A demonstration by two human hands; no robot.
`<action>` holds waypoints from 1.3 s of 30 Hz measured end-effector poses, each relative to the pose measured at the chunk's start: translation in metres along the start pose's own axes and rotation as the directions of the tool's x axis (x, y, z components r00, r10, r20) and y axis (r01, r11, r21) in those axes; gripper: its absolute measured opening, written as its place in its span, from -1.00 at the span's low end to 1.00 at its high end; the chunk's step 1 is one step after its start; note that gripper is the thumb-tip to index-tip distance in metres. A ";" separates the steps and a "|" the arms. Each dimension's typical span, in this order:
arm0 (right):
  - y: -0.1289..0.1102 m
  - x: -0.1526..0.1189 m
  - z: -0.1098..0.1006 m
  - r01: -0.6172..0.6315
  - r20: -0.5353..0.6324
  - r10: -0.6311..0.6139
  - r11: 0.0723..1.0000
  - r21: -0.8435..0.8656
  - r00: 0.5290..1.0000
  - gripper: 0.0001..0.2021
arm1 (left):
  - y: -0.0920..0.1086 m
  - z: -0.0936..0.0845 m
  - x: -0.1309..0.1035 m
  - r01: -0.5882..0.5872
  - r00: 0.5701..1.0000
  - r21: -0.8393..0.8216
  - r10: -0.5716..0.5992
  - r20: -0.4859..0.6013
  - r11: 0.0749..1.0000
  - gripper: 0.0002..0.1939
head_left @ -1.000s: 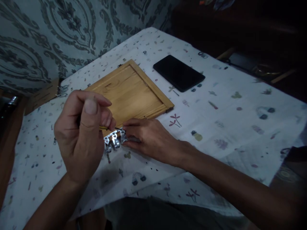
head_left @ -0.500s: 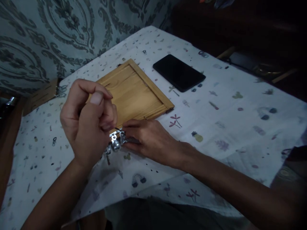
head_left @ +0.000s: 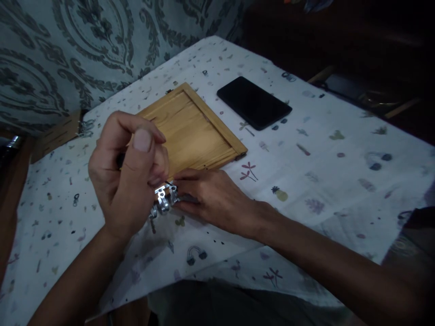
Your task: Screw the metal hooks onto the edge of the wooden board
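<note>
My left hand [head_left: 131, 167] is closed, thumb uppermost, around a screwdriver [head_left: 119, 160]. Only a bit of its dark handle and a thin dark shaft show, the shaft reaching toward the metal hooks. A strip of shiny metal hooks [head_left: 163, 199] lies at the near edge of a framed wooden panel [head_left: 197, 127]. From the right, my right hand [head_left: 217, 199] pinches the end of that hook strip between thumb and fingers, and its upper fingers rest by the panel's edge. My left hand hides the strip's left part and the panel's near left corner.
A black smartphone [head_left: 254, 102] lies beyond the panel to the right. At the far left is a brown slotted board [head_left: 57, 136] with metal hooks [head_left: 87, 127] by its end. A printed white cloth [head_left: 306, 181] covers the table, against a patterned wall [head_left: 95, 40].
My left hand has turned and shifted slightly to the right, showing a little of the dark handle. My right hand stays where it was on the hook strip.
</note>
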State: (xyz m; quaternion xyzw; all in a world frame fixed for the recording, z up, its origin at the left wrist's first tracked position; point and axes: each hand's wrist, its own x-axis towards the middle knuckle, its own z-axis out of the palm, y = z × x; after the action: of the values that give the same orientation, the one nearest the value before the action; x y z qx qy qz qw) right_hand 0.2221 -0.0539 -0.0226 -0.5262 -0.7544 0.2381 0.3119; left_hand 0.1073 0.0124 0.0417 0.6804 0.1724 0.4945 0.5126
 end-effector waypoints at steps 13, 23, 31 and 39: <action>-0.001 0.001 0.000 -0.033 0.006 0.034 0.998 -0.058 0.999 -0.81 | -0.006 -0.021 0.012 0.168 0.980 -0.072 -0.159 0.117 0.983 -0.66; -0.001 0.001 0.000 -0.015 0.002 0.015 1.000 -0.003 1.000 -0.83 | -0.007 0.003 -0.007 -0.015 0.997 0.265 0.034 -0.068 0.964 -0.63; 0.000 0.001 0.001 -0.019 0.000 0.019 1.000 -0.008 1.000 -0.83 | -0.009 0.004 -0.005 0.001 0.984 0.238 0.041 -0.174 0.971 -0.60; -0.001 0.002 0.000 -0.020 -0.002 0.020 1.000 -0.024 1.000 -0.83 | -0.006 0.003 -0.007 0.043 0.991 0.194 -0.018 -0.129 0.980 -0.64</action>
State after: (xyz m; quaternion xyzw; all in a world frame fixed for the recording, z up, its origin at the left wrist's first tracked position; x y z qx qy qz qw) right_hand 0.2207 -0.0527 -0.0215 -0.5375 -0.7517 0.2319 0.3038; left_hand 0.1081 0.0086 0.0335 0.6922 0.2631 0.5092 0.4386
